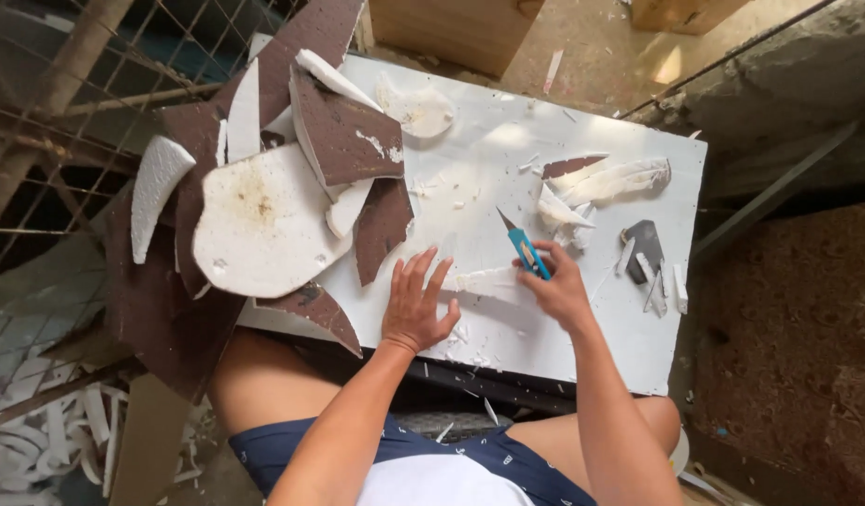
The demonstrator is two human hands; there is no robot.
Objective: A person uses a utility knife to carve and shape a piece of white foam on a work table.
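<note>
Dusty ground and wire fencing are surrounding the white desk I am sitting at. I am pressing my left hand flat, fingers spread open, at about 6 o'clock on the desk, its fingertips just reaching the left end of a white foam strip. My right hand, at 3 o'clock from the left, is gripping a blue knife, fingers closed around its handle, blade pointing toward 11 o'clock, just above the strip. I judge I am trimming the strip; the next cut is calling for a firm hold-down and a blade path clear of my left fingertips. Brown-and-white foam offcuts are piling up at 9 o'clock, and smaller scraps are lying at 2 o'clock.
</note>
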